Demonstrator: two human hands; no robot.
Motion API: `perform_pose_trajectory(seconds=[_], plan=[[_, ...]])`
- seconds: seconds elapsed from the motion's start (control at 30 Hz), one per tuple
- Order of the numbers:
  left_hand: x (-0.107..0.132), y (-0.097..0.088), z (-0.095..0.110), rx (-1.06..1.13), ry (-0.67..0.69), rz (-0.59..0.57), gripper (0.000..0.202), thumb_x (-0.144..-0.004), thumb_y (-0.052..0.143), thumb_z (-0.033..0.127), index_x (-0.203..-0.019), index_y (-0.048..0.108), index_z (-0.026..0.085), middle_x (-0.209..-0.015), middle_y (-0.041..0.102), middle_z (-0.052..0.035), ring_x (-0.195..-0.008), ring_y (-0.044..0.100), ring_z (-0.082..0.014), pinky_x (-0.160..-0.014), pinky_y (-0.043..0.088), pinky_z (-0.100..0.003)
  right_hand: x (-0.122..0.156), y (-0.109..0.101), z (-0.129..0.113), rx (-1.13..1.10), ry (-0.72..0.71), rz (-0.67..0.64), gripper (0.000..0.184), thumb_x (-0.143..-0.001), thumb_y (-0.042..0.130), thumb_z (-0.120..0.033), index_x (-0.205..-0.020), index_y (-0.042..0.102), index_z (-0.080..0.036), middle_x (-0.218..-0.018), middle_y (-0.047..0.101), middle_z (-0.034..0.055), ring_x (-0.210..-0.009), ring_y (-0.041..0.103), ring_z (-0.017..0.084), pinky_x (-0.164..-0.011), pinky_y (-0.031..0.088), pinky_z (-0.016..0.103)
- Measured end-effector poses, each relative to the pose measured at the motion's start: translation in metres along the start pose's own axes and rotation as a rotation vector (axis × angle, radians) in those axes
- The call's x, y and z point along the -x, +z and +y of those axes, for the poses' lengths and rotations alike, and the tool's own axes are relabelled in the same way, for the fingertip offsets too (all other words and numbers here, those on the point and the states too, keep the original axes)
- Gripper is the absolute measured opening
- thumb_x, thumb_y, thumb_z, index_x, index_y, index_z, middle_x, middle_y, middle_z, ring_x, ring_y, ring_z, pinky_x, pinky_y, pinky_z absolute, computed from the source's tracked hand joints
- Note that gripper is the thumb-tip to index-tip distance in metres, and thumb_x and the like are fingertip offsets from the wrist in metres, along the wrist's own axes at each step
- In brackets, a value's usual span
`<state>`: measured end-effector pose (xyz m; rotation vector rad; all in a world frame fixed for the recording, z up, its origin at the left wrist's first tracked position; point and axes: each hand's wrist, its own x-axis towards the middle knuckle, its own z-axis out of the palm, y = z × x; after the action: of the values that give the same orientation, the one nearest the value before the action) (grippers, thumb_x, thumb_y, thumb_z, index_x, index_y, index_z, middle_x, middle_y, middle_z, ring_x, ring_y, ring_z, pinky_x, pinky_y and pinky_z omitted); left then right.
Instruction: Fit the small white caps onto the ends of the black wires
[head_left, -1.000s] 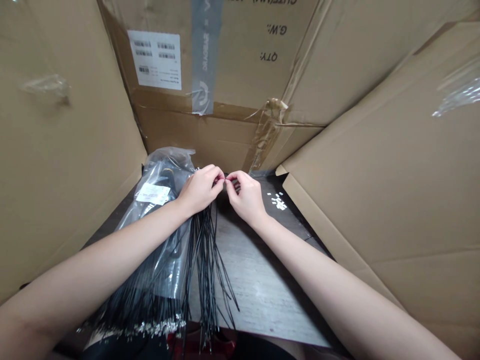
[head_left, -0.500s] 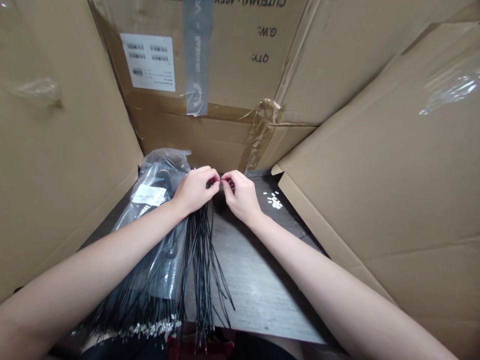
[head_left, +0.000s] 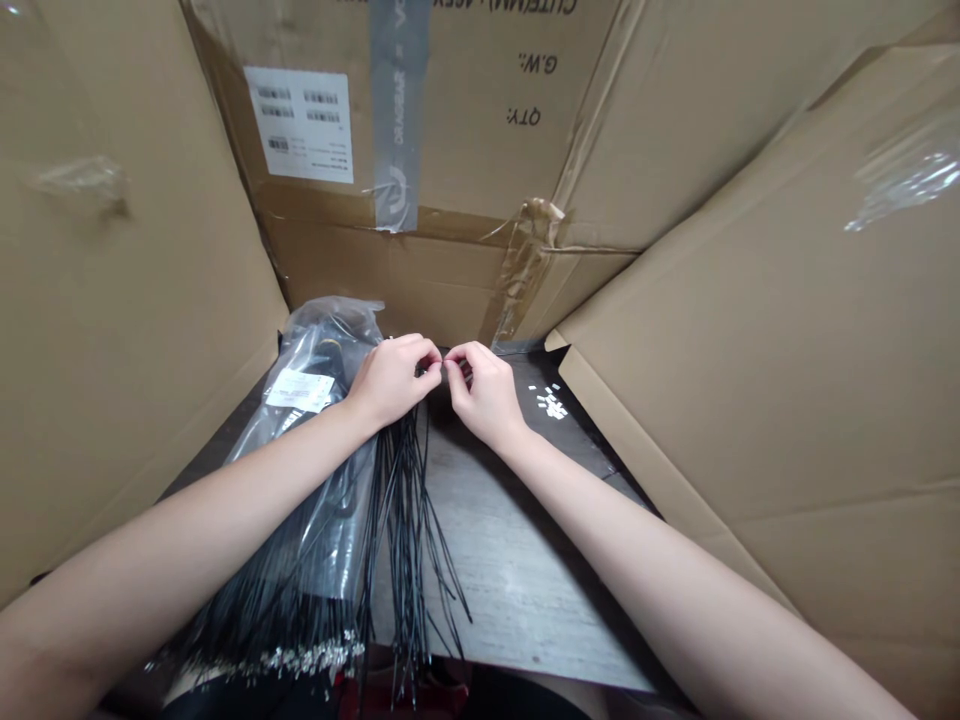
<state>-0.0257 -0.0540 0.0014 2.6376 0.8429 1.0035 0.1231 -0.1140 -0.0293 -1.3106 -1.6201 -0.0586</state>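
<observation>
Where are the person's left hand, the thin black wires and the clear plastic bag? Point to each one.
left hand (head_left: 388,380), head view, back of the hand
thin black wires (head_left: 405,520), head view, strands below the hands
clear plastic bag (head_left: 330,325), head view, top end

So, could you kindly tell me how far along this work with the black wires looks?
A small cluster of white bits on the dark surface may be finished output, though I can't be sure. In hand, the left hand and right hand pinch something small above a hanging bunch of black wires. Apparently left: more wires with silvery ends by the clear plastic bag.
</observation>
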Motion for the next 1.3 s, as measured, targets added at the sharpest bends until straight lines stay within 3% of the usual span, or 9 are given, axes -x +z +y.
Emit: perform_pose_trajectory(seconds=[0.77,1.3], plan=[[0.0001,0.0013,-0.0010,0.016,-0.010,-0.012,0.014,-0.086,0.056,0.021,-0.081,0.069,0.018,-0.081,0.068,-0.0030,-0.068,0.058,-0.0153,-0.069,0.044,-0.029,0.0002,0.0014,0.0015,-0.014,0.027,-0.006,0.011,-0.089,0.043,-0.017,-0.080,0.047,-0.023,-0.082,0.059,0.0065,-0.073,0.057,0.021,-0.070,0.046,0.034],[0.0006,-0.0033,0.0032,0.016,-0.008,-0.007,0.014,-0.085,0.056,0.020,-0.074,0.066,0.019,-0.077,0.066,-0.0014,-0.067,0.057,-0.0154,-0.063,0.039,-0.029,-0.0010,-0.0004,0.0034,-0.106,0.038,-0.047,0.013,-0.092,0.047,-0.022,-0.081,0.055,-0.022,-0.082,0.062,0.0054,-0.072,0.060,0.019,-0.069,0.049,0.034]])
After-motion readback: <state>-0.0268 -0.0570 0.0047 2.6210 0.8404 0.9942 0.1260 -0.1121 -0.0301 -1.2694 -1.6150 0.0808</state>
